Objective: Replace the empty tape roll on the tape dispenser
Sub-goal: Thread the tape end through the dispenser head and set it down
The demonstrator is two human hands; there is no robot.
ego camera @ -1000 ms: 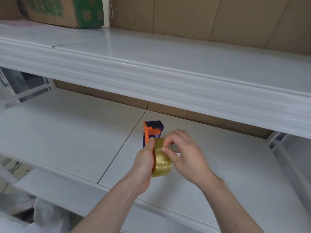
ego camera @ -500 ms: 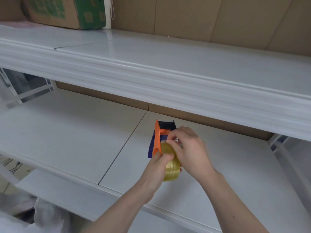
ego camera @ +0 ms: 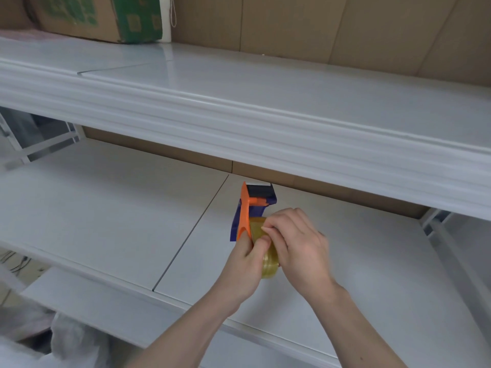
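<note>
Both hands point(ego camera: 265, 251) grip the tape roll point(ego camera: 269, 261) (yellowish) on the dispenser point(ego camera: 245, 208).

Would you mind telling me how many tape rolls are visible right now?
1. The yellowish tape roll sits on the tape dispenser, gripped between both hands above the lower shelf. Any removed empty roll is out of sight.

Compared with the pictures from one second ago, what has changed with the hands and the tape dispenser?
The tape dispenser, with the yellow tape roll on it, shifted right and slightly farther back, its orange side now turned towards the camera. The right hand moved its fingers from the roll's rim onto its top. The left hand keeps its grip on the dispenser. The shelves and cardboard box look unchanged.
</note>
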